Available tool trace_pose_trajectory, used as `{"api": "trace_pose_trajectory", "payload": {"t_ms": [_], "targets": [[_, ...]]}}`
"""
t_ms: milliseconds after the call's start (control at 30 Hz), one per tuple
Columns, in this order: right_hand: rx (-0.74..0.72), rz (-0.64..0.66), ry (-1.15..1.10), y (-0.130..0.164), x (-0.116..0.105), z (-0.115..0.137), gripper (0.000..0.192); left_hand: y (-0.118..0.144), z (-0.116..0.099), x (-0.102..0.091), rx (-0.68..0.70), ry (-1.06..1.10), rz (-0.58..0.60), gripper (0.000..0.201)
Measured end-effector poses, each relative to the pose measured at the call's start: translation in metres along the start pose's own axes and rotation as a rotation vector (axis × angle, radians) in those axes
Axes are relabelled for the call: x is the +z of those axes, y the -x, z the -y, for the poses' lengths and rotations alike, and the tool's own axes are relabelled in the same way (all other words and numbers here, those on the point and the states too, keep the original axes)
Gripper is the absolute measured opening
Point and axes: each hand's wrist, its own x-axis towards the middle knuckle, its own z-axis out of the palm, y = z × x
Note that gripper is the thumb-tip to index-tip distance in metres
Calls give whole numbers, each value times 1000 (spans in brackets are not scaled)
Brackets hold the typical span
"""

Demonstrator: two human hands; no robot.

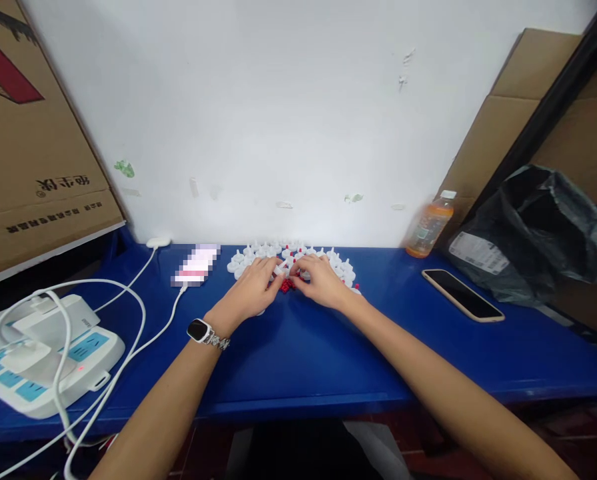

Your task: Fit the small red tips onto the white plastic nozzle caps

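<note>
Wristwatch [201, 331] nearest; left hand [252, 288] and right hand [320, 280] pinch small red pieces [285, 287] before white caps [258, 252], kept within reach.

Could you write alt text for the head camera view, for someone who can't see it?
Two bare hands, the left hand and the right hand, meet over a cluster of small white plastic parts and red pieces on a blue table. A power strip lies left; a smartphone and drink bottle sit right.
</note>
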Motion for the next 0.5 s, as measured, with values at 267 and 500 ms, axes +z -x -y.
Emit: {"api": "trace_pose_trajectory", "payload": {"t_ms": [267, 500], "targets": [[270, -221, -802, -9, 1, 2, 32, 1, -14, 0, 10, 23, 14, 36], [310, -194, -1001, -7, -2, 2, 36, 3, -17, -1, 35, 72, 1, 38]]}}
